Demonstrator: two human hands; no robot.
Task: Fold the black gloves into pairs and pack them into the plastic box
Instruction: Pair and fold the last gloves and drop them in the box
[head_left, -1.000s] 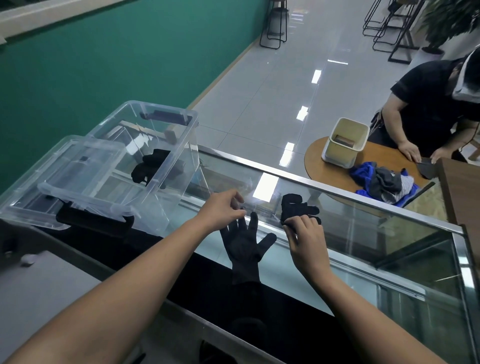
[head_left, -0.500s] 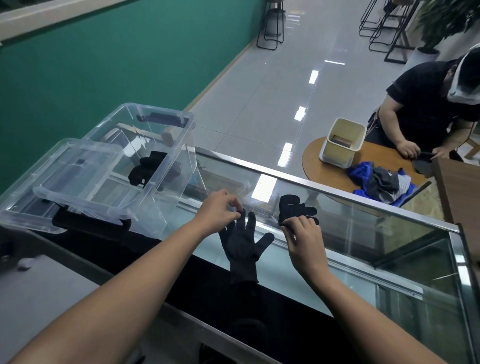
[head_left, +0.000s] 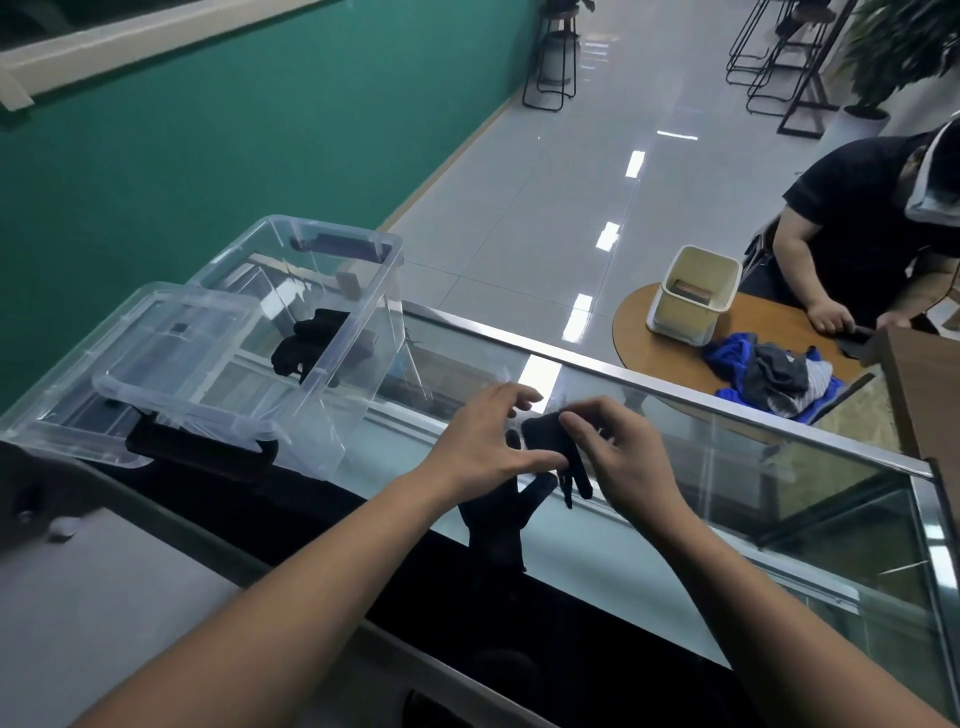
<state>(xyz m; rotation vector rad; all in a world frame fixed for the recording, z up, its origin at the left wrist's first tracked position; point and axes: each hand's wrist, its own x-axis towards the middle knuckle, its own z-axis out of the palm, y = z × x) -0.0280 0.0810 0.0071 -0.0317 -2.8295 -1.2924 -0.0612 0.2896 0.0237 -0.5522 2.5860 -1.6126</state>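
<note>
One black glove (head_left: 496, 525) lies flat on the glass counter top (head_left: 727, 499), cuff toward me. A second black glove (head_left: 548, 436) hangs over it with its fingers pointing down, pinched by my right hand (head_left: 618, 457). My left hand (head_left: 483, 441) rests across the flat glove's fingers, its thumb touching the held glove. To the left stands the clear plastic box (head_left: 358, 332) with a pair of black gloves (head_left: 306, 348) inside. Its clear lid (head_left: 156, 353) lies tilted against the box's near side.
A metal rail (head_left: 675, 389) edges the counter's far side. Beyond it a person sits at a round wooden table (head_left: 639, 358) with a cream bin (head_left: 693, 293) and a pile of blue and grey cloth (head_left: 774, 376). A green wall runs along the left.
My right hand has lifted the second glove from the counter and carried it left over the flat glove. My left hand has shifted right onto the flat glove's fingers.
</note>
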